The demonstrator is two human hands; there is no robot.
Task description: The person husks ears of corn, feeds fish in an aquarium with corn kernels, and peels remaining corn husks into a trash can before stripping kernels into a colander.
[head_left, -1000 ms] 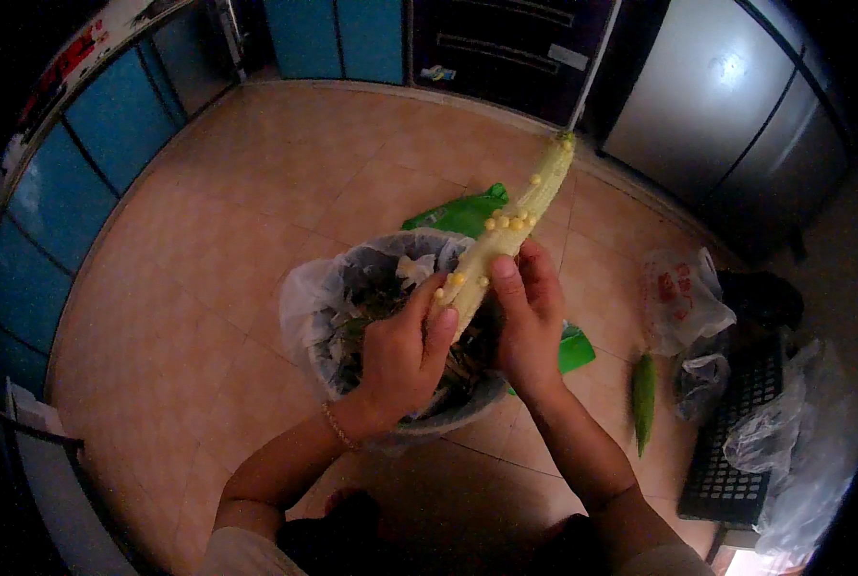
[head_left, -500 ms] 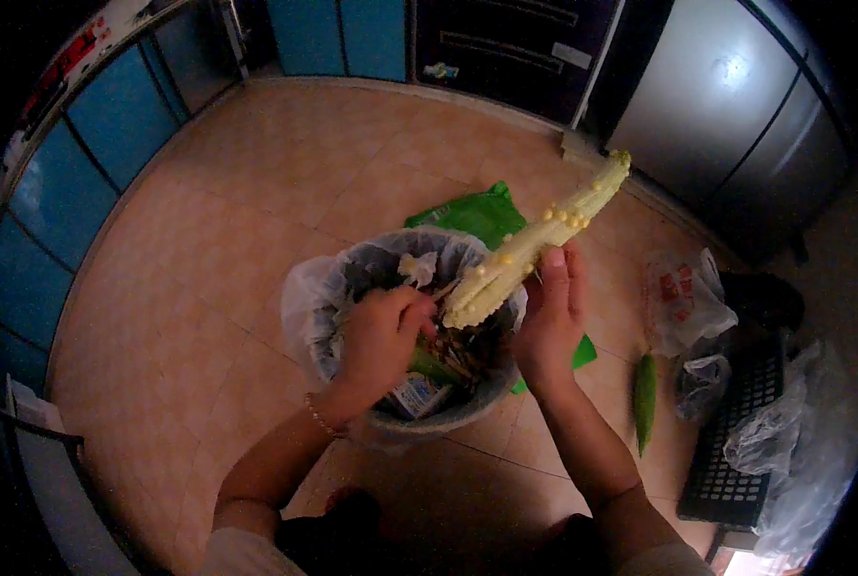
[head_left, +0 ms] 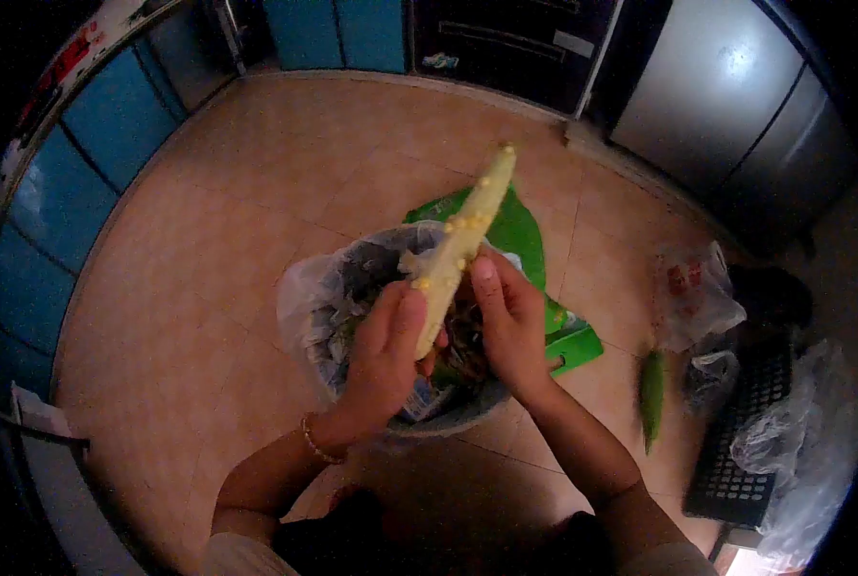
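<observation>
A pale corn cob [head_left: 467,230] with a few scattered yellow kernels slants up and away over a bin [head_left: 448,422] lined with a whitish plastic bag. My left hand [head_left: 386,341] is closed round the cob's near end, thumb on top. Higher up on its right side, my right hand [head_left: 510,317] also grips the cob, with the fingers partly hidden behind it. Dark scraps and husk bits lie in the bin below. A green bag [head_left: 525,240] is spread on the floor behind and to the right of the bin.
On the floor at the right lie a green ear [head_left: 652,398], a white plastic bag with red print [head_left: 693,298], and a black basket [head_left: 736,461] with clear plastic bags [head_left: 803,451]. Blue cabinets [head_left: 83,197] stand at the left, a silvery appliance [head_left: 707,86] at the back right.
The cob has swung left and stands steeper. My left hand, off the cob half a second ago, grips its near end again. More of the green bag shows.
</observation>
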